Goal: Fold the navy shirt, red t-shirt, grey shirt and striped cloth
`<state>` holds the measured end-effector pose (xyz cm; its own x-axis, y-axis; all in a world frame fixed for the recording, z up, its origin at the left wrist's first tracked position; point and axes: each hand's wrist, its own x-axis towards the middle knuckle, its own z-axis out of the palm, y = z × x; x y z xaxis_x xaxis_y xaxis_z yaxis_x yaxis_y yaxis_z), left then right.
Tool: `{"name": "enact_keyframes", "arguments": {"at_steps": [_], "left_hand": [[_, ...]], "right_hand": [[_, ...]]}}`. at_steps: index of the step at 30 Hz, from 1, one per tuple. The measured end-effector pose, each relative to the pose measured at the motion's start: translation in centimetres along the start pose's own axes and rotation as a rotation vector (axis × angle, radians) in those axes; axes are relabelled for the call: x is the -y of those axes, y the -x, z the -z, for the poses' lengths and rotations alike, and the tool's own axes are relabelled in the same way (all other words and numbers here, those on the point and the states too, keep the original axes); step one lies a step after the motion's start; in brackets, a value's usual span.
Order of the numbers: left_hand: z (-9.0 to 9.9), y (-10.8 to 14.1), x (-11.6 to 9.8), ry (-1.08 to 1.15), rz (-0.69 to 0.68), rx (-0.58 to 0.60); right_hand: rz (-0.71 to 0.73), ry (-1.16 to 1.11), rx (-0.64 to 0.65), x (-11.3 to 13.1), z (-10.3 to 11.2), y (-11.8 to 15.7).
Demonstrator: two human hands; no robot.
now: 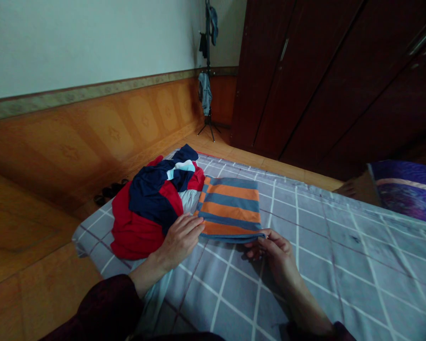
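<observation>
A folded striped garment [230,206], orange and grey-blue, lies as a neat near-square on the grey checked bedsheet [312,251]. My left hand [182,239] rests on its near left corner, fingers stretched out over the cloth. At the near right corner, my right hand [273,248] pinches the edge between thumb and fingers, and that corner is slightly raised. Whether it is a shirt or another piece cannot be seen. Just left of it, touching or very close, is a crumpled heap of clothes [151,196] in navy, red and white.
Beyond the bed's far edge stand a dark wooden wardrobe [305,80] and a black coat stand [208,57] with clothes hanging on it. An orange-tiled wall runs along the left, with dark shoes [108,192] on the floor. Purple patterned fabric [408,189] is at the right.
</observation>
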<state>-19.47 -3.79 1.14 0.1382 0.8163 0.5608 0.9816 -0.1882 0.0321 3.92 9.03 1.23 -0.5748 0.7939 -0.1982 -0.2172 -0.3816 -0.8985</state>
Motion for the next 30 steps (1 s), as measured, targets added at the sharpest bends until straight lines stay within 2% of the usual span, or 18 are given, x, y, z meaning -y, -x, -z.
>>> {"name": "enact_keyframes", "arguments": {"at_steps": [2, 4, 7, 9, 11, 13, 15, 17, 21, 25, 30], "left_hand": [[0.8, -0.3, -0.5, 0.038, -0.050, -0.073], [2.0, -0.3, -1.6, 0.098, -0.106, -0.066], [3.8, 0.2, -3.3, 0.218, -0.198, 0.136], [4.8, 0.2, -3.6, 0.272, -0.191, 0.297], [5.2, -0.7, -3.0, 0.274, -0.140, 0.409], [4.8, -2.7, -1.6, 0.234, -0.107, 0.463], [3.7, -5.4, 0.1, 0.205, -0.093, 0.478], [1.7, -8.3, 1.5, 0.199, -0.068, 0.477], [-3.2, -13.2, 3.2, 0.252, 0.068, 0.541], [-6.7, -15.1, 3.7, 0.312, 0.168, 0.673], [-8.0, -15.2, 3.7, 0.318, 0.166, 0.785]], "right_hand": [[0.039, 0.047, 0.011, 1.0, 0.4, 0.8], [0.070, 0.107, 0.026, 1.9, 1.3, 2.5], [0.029, 0.244, -0.005, 2.2, 2.7, 5.9], [-0.031, 0.315, -0.062, 1.6, 3.5, 7.9], [-0.066, 0.307, -0.134, 0.7, 4.1, 9.1], [-0.068, 0.276, -0.218, -0.3, 4.6, 9.3], [-0.054, 0.266, -0.314, -1.2, 5.0, 8.9], [-0.025, 0.271, -0.381, -2.1, 5.3, 8.1], [0.007, 0.318, -0.393, -3.1, 5.7, 7.1], [-0.031, 0.358, -0.369, -2.7, 5.4, 7.0], [-0.044, 0.517, -0.297, -1.5, 4.5, 7.4]]}}
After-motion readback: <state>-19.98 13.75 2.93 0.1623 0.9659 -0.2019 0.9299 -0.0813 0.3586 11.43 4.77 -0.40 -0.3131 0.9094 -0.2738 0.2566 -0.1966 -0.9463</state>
